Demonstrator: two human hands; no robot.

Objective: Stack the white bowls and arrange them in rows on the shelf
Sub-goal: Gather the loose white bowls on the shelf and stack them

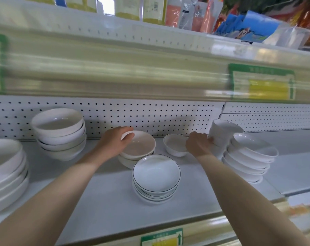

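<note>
My left hand [115,141] grips the near-left rim of a white bowl [140,144] that sits on top of another bowl at the back middle of the shelf [104,196]. My right hand [197,143] holds the right rim of a small white bowl [173,144] beside it and touches a tilted stack of small bowls [221,134]. In front stands a stack of shallow dark-rimmed dishes [157,176]. More white bowl stacks stand at the back left [59,132], the far left [6,173] and the right [248,157].
A perforated white back panel [150,116] closes the shelf behind the bowls. The upper shelf's edge [115,73] with green and yellow price tags [261,82] hangs low overhead. Packaged goods [195,13] sit on top. Bare shelf surface lies at the right [293,166].
</note>
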